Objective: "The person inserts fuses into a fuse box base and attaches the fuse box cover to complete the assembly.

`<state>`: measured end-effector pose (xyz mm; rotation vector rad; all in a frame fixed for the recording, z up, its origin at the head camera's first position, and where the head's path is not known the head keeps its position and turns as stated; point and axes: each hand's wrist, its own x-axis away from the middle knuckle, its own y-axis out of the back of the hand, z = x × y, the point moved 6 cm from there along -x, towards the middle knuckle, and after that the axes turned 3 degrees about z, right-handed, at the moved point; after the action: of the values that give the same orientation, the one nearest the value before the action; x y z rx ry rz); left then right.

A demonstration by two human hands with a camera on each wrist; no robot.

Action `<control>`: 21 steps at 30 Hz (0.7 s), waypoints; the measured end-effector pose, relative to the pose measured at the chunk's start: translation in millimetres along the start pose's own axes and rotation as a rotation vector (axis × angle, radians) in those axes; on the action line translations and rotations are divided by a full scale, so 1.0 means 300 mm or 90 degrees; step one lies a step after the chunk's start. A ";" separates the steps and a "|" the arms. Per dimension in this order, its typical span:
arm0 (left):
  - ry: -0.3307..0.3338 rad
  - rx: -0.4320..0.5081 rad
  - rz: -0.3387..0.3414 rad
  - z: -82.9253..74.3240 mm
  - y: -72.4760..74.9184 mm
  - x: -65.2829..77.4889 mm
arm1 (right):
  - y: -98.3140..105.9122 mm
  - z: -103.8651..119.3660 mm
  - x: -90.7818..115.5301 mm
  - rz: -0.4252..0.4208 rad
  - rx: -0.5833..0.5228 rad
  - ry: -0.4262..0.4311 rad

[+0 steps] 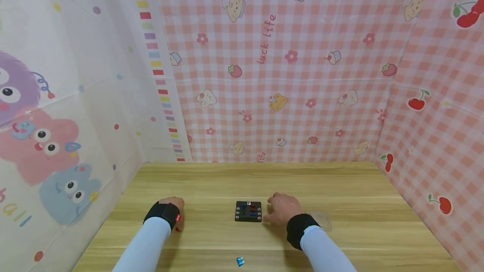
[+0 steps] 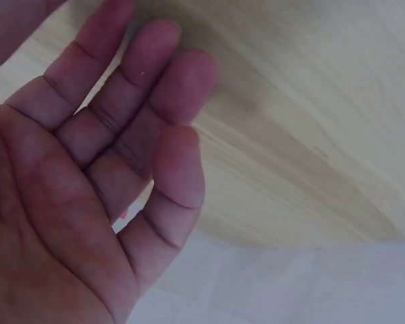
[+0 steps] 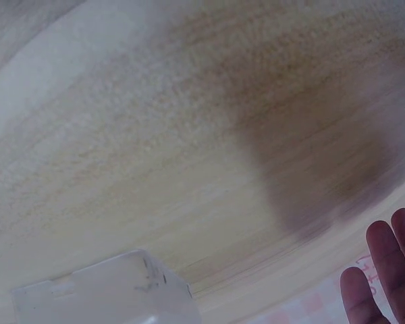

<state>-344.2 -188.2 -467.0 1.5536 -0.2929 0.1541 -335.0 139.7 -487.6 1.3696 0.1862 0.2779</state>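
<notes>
A black fuse block (image 1: pixel 248 211) with red and blue blade fuses and metal screw terminals lies flat at the middle of the table. My right hand (image 1: pixel 284 209) is just to its right, fingertips close to its edge. In the right wrist view its fingers (image 3: pixel 385 270) are extended, with nothing held in the part that shows. To the left of the block, my left hand (image 1: pixel 176 208) is low over the wood, the nearest hand to the left edge. Its palm (image 2: pixel 88 162) shows empty in the left wrist view, fingers loosely bent.
A clear plastic cover (image 3: pixel 108 290) lies just right of my right hand. One small blue piece (image 1: pixel 240 261), like a blade fuse, is near the front of the wooden table (image 1: pixel 211 179). Printed cloth (image 1: pixel 280 66) hangs behind and along both sides.
</notes>
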 end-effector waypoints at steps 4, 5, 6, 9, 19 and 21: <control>-0.019 -0.014 0.005 0.002 -0.016 -0.017 | -0.002 0.000 0.004 0.007 -0.009 -0.009; -0.022 -0.015 0.004 0.002 -0.019 -0.019 | -0.003 0.000 0.004 0.008 -0.010 -0.011; -0.023 -0.016 0.004 0.002 -0.022 -0.020 | -0.004 0.001 0.004 0.009 -0.011 -0.012; -0.028 -0.014 0.004 0.003 -0.029 -0.028 | -0.004 0.002 0.003 0.010 -0.005 -0.011; -0.044 0.010 0.004 -0.003 -0.037 -0.057 | -0.007 0.002 0.003 0.014 -0.003 -0.010; -0.053 0.023 0.004 -0.010 -0.035 -0.063 | -0.007 0.002 0.005 0.012 -0.006 -0.009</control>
<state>-359.0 -183.8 -482.5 1.5974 -0.3623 0.1008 -333.2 139.1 -489.5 1.3649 0.1602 0.2845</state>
